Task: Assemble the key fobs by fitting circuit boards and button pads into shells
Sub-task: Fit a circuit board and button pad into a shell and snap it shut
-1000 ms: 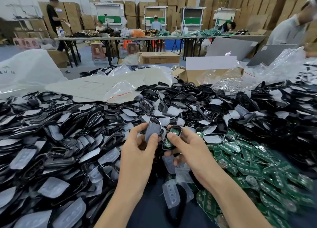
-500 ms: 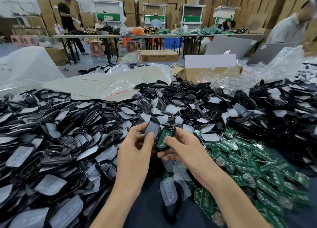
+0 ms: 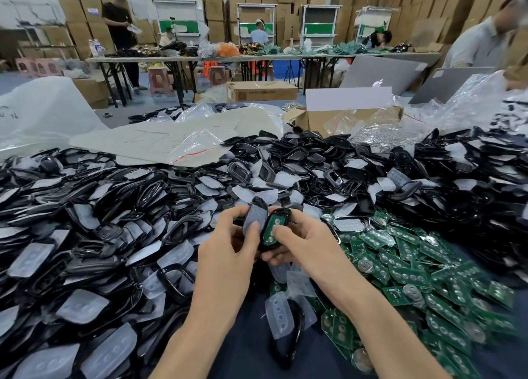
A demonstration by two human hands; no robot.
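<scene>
Black shell (image 3: 276, 226), green circuit board seated inside, glossy rim.

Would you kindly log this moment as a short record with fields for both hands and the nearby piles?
left hand: pinches a button pad
right hand: holds a shell, thumb on the board inside it
button pad: beside the shell, not yet over the board
board pile: right of hands
shell and pad pile: left and behind

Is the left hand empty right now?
No, the left hand pinches a translucent button pad between thumb and fingers, next to the black shell holding a green circuit board.
</scene>
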